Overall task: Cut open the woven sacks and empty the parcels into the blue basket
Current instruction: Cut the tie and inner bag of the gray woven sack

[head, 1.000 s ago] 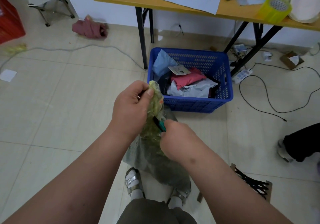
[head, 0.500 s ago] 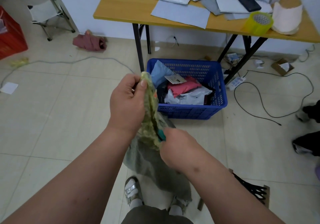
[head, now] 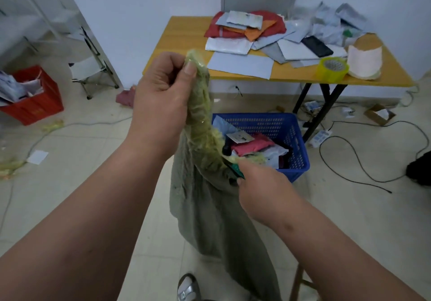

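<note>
Now the gathered yellow-green neck [head: 198, 105] of the woven sack [head: 210, 207] is held higher than a second ago, pinched in the closed grip of the left hand [head: 161, 95]. The right hand [head: 263, 193], lower and further out than before, is closed on a teal-handled cutter [head: 236, 170] at the frayed edge. The tie is judged to be cut through. Beyond the hanging sack, the blue basket [head: 300, 142] stands on the floor, some parcels [head: 251, 147] already inside; emptying is not yet begun.
</note>
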`<control>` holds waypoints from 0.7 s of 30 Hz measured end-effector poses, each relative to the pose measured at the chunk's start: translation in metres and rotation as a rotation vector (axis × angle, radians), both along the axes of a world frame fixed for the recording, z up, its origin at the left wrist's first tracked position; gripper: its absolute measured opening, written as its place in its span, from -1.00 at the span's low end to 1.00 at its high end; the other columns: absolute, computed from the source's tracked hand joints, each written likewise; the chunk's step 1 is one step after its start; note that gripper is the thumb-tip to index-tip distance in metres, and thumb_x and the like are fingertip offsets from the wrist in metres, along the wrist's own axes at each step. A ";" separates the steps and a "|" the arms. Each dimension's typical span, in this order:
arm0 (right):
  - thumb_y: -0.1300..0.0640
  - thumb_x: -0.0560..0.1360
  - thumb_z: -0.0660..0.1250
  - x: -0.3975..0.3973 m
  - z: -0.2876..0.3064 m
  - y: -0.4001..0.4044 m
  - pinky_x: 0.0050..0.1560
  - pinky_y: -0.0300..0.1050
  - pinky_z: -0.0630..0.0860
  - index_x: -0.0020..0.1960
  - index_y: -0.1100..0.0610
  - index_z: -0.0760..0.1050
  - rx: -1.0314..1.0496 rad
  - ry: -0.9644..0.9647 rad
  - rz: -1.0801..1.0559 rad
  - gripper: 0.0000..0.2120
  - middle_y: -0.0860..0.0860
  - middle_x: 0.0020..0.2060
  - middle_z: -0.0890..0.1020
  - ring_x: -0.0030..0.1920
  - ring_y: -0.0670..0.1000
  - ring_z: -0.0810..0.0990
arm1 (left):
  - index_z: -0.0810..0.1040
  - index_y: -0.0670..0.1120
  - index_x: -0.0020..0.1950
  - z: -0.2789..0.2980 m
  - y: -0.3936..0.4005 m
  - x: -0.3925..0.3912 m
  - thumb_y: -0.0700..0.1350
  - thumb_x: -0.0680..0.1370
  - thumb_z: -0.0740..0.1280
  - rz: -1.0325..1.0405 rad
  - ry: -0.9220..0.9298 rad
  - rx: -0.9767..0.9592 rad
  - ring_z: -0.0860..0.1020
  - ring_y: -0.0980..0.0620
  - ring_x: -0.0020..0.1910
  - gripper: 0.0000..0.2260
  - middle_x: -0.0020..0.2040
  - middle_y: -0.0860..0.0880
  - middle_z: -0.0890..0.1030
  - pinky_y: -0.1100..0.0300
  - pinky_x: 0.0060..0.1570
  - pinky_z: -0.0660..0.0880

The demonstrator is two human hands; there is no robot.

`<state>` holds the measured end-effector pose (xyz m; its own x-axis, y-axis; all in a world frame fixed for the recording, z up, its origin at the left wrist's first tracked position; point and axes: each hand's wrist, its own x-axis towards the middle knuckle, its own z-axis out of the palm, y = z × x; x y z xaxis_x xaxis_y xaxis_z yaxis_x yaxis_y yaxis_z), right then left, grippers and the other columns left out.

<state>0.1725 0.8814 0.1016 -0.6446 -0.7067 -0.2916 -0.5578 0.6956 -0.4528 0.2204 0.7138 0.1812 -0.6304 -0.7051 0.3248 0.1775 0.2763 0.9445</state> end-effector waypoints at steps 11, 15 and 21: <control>0.14 0.56 0.25 -0.022 0.028 0.039 -0.27 -0.06 0.56 -0.03 0.04 0.46 0.040 -0.440 -0.102 -0.97 0.08 -0.22 0.62 -0.29 0.03 0.60 | 0.41 -0.09 -0.14 0.079 -0.023 0.002 -0.18 0.61 0.26 -0.129 0.237 0.001 0.43 -0.17 -0.23 -0.87 -0.19 -0.20 0.53 -0.07 -0.25 0.38; 0.26 0.45 0.37 -0.046 0.043 0.043 -0.33 -0.04 0.46 0.05 0.12 0.55 -0.500 -0.526 -0.365 -0.82 0.11 -0.36 0.59 -0.39 0.03 0.50 | 0.41 -0.07 -0.15 0.077 -0.017 0.004 -0.18 0.62 0.22 -0.267 0.127 0.098 0.47 -0.06 -0.28 -0.85 -0.23 -0.08 0.58 0.04 -0.23 0.40; 0.15 0.51 0.29 -0.055 0.031 -0.045 -0.25 -0.03 0.55 0.10 0.02 0.54 -0.484 -0.632 -0.206 -0.82 0.14 -0.12 0.61 -0.25 0.07 0.58 | 0.43 -0.10 -0.14 0.054 0.003 0.001 -0.19 0.59 0.21 -0.519 -0.007 0.247 0.47 -0.01 -0.30 -0.89 -0.24 -0.10 0.55 0.16 -0.31 0.45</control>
<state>0.1172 0.8361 0.1321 -0.5916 -0.7327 -0.3364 0.0202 0.4036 -0.9147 0.2215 0.7165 0.2356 -0.9156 -0.3575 0.1842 0.2245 -0.0743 0.9716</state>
